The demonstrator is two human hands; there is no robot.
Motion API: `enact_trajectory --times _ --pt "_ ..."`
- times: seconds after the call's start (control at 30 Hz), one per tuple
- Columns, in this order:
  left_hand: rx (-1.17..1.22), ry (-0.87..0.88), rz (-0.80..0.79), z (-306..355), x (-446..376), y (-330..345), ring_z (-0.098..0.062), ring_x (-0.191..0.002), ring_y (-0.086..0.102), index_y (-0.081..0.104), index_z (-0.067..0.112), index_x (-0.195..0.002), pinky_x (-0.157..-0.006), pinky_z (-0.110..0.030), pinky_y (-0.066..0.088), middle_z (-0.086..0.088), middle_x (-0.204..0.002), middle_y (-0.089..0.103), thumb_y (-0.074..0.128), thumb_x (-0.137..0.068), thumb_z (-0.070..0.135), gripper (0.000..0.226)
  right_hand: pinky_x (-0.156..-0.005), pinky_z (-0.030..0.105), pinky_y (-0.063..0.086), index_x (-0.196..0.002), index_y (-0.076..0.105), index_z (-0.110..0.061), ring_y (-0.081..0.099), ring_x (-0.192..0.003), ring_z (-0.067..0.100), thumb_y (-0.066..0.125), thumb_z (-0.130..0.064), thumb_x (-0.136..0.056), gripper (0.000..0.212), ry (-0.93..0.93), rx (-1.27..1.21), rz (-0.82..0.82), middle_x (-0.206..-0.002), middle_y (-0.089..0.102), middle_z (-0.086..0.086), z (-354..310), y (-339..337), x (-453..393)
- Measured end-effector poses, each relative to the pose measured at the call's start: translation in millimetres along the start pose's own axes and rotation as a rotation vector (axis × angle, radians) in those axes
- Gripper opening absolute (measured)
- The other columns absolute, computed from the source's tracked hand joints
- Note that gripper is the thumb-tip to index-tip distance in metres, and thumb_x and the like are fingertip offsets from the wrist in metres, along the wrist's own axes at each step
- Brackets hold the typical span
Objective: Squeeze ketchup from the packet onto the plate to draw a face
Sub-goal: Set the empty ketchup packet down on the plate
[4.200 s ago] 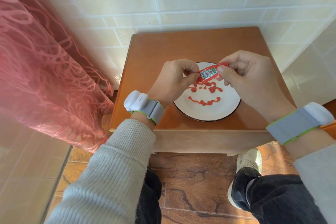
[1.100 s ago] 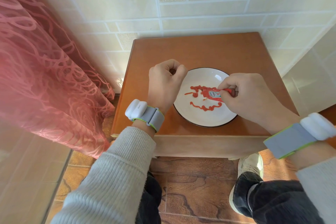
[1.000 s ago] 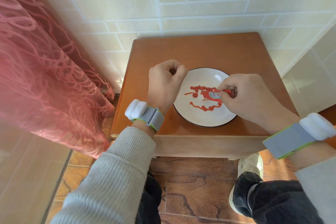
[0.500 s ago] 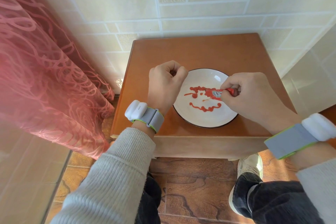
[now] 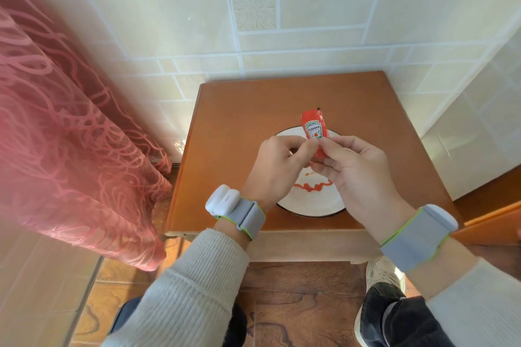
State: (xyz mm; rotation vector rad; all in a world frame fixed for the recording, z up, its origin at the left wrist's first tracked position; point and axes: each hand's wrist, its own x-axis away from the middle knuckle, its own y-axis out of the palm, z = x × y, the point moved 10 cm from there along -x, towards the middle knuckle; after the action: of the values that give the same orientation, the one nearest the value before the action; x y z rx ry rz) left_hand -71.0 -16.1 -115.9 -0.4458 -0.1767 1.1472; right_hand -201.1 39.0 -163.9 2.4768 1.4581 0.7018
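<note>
Both hands raised over plate (image 5: 310,205): right hand (image 5: 358,175) pinches upright ketchup packet (image 5: 314,131); left hand (image 5: 277,166) pinches its lower edge

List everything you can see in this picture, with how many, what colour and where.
Ketchup packet: one, red foil, held upright above the plate.
Round plate: one, white with dark rim, on the table.
Ketchup lines: red, drawn on the plate, partly hidden by the hands.
Square wooden table: one, orange-brown, against the tiled wall.
Patterned curtain: one, pink-red, at left.
Tiled wall: cream, behind the table.
Wristbands: two, grey.
Left hand: pinches the packet's lower end.
Right hand: pinches the packet's lower end too.
</note>
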Motion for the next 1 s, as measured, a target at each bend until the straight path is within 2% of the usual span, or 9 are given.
enact_trajectory --times 0.13,0.23,0.43,0.5,0.63,0.7,0.83,0.9,1.0 --pt "0.013 -0.019 0.012 -5 -2 2 -0.009 -0.051 0.049 0.066 0.016 -0.069 -0.052 -0.031 0.043 0.002 -0.060 0.062 0.056 -0.092 0.024 0.027 -0.066 0.030 0.060 -0.098 0.067 0.004 0.071 -0.075 0.024 0.072 -0.012 -0.091 0.018 -0.026 0.083 -0.036 -0.092 0.076 0.019 -1 3 1" --pt "0.079 -0.038 -0.002 -11 -6 0 -0.015 -0.046 0.043 0.061 0.006 -0.068 -0.048 -0.030 0.039 -0.013 -0.059 0.058 0.052 -0.095 0.023 0.033 -0.068 0.034 0.059 -0.101 0.071 0.004 0.065 -0.069 0.020 0.073 -0.018 -0.090 0.025 -0.085 0.205 -0.068 -0.087 0.073 0.020 -12 4 -1" --pt "0.120 -0.044 -0.043 -12 -6 3 -0.017 -0.046 0.041 0.058 0.000 -0.067 -0.047 -0.028 0.037 -0.013 -0.058 0.055 0.053 -0.095 0.022 0.035 -0.058 0.033 0.053 -0.098 0.073 0.003 0.059 -0.060 0.021 0.071 -0.009 -0.092 0.014 -0.194 0.337 -0.137 -0.073 0.068 0.020 -26 5 0" --pt "0.114 -0.029 -0.027 -8 -6 1 -0.015 -0.045 0.042 0.058 0.001 -0.068 -0.047 -0.025 0.037 -0.016 -0.060 0.057 0.054 -0.094 0.024 0.035 -0.055 0.032 0.052 -0.095 0.074 0.002 0.061 -0.057 0.022 0.073 -0.007 -0.091 0.011 -0.254 0.398 -0.113 -0.072 0.069 0.021 -38 -1 -1" --pt "0.066 0.009 0.059 -2 -8 -14 -0.008 -0.044 0.040 0.056 0.012 -0.063 -0.050 -0.025 0.037 0.007 -0.053 0.053 0.052 -0.095 0.026 0.035 -0.053 0.030 0.051 -0.086 0.075 -0.012 0.064 -0.056 0.020 0.075 -0.011 -0.090 0.004 -0.310 0.467 0.096 -0.069 0.073 0.008 -65 -55 -9" --pt "-0.014 0.029 0.110 0 -7 -21 -0.009 -0.046 0.040 0.058 0.015 -0.065 -0.050 -0.029 0.038 0.009 -0.051 0.052 0.052 -0.094 0.027 0.032 -0.049 0.029 0.048 -0.084 0.073 -0.013 0.063 -0.054 0.017 0.075 -0.009 -0.090 0.007 -0.272 0.453 0.188 -0.073 0.072 0.010 -67 -87 -14" --pt "-0.288 0.107 0.159 9 -2 -22 -0.017 -0.059 0.054 0.063 0.016 -0.091 -0.060 -0.035 0.048 0.005 -0.075 0.062 0.053 -0.091 0.028 0.015 -0.043 0.027 0.046 -0.082 0.069 -0.010 0.062 -0.050 0.016 0.075 -0.006 -0.089 0.011 -0.177 0.591 0.244 -0.073 0.069 0.015 -56 -125 -16" --pt "-0.345 0.151 0.159 9 -2 -18 -0.019 -0.074 0.058 0.060 0.015 -0.104 -0.069 -0.039 0.052 0.002 -0.090 0.061 0.054 -0.090 0.026 0.019 -0.040 0.025 0.046 -0.082 0.067 -0.007 0.061 -0.048 0.017 0.075 -0.003 -0.088 0.011 -0.138 0.665 0.248 -0.070 0.069 0.016 -48 -133 -17" --pt "-0.424 0.216 0.150 8 -3 -13 -0.019 -0.090 0.056 0.058 0.010 -0.111 -0.076 -0.040 0.050 -0.003 -0.106 0.056 0.055 -0.090 0.025 0.026 -0.043 0.027 0.047 -0.082 0.069 -0.006 0.062 -0.048 0.022 0.076 -0.007 -0.088 0.009 -0.147 0.794 0.270 -0.065 0.071 0.013 -45 -135 -17"
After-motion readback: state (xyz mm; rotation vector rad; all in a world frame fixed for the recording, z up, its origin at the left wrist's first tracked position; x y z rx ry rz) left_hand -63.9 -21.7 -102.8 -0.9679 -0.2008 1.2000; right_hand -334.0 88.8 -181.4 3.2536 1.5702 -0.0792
